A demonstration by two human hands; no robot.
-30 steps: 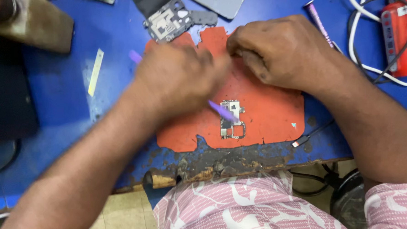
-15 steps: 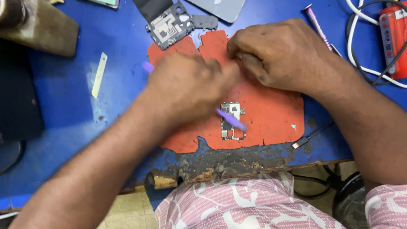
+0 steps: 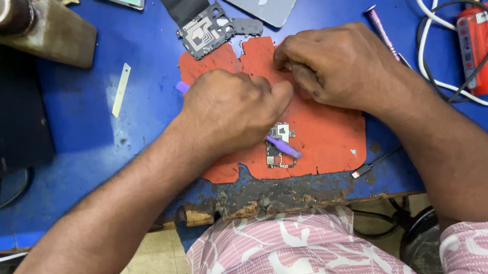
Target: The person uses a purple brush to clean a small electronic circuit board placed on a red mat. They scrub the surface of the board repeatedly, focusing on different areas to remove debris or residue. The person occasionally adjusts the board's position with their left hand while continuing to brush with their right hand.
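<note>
**Head view: purple tool tip on the small circuit board**

The left hand has slid slightly toward the worktop's right edge since the earlier frame and is sharper now, clenched around a purple tool whose tip lies on the circuit board near the orange mat's front edge. The right hand stays curled at the mat's far edge; what it grips is hidden. A grey phone frame lies beyond, a red device toward the right edge.
</note>
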